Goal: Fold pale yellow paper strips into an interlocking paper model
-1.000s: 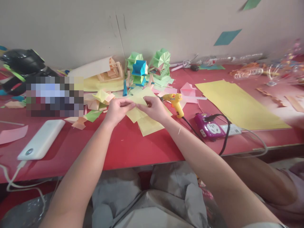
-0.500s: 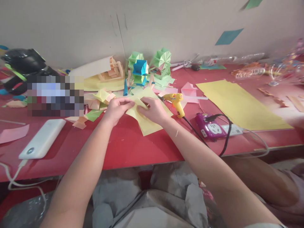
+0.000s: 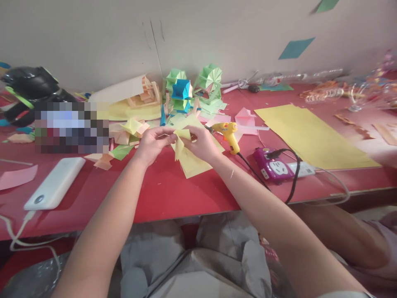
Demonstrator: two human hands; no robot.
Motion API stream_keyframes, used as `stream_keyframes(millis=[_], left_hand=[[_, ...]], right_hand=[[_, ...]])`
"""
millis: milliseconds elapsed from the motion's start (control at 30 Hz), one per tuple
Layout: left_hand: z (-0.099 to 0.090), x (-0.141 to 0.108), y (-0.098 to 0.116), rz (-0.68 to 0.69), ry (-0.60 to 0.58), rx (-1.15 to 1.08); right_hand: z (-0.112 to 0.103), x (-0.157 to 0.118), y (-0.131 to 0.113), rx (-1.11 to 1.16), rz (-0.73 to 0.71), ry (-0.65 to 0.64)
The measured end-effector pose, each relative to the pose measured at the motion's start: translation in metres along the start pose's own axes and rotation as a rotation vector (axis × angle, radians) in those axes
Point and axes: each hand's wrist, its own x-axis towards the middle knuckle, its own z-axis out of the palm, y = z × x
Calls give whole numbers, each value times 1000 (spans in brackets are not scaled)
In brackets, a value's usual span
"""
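Observation:
A folded piece of yellow paper [image 3: 182, 135] is pinched between my two hands, just above the red table. My left hand [image 3: 152, 145] grips its left side with thumb and fingers together. On the other side, my right hand [image 3: 203, 142] is closed on the paper, its fingertips partly hidden behind the folds. Underneath lies a flat yellow sheet [image 3: 195, 164], partly covered by the right hand. Right of that hand rests a yellow hot glue gun [image 3: 228, 134]. Behind the hands stand folded green paper shapes [image 3: 210, 78] and a blue one [image 3: 181, 90].
A purple power strip [image 3: 273, 165] with a black cord sits at right, near a large yellow sheet [image 3: 310, 136]. A white power bank [image 3: 55, 183] with a cable lies at left. Paper scraps [image 3: 120, 151] surround the left hand. Another person's leg [image 3: 341, 236] shows at lower right.
The paper between my hands has been bent upward, so a folded flap now stands between the fingers and a corner hangs down. Both hands remain in nearly the same place.

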Motion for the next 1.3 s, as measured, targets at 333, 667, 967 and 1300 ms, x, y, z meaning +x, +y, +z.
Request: stream_keyframes(millis=[333,667,967,1300], left_hand=[[-2,5,-6,156,114,224],[-4,6,-7,184,80,117],[2,2,0,3,-57,-21],[0,-1,3,147,211,266]], right_hand=[[1,2,8,56,10,-90],[-2,7,9,278,53,4],[1,6,13,126,81,139],[-2,5,6,153,40,57]])
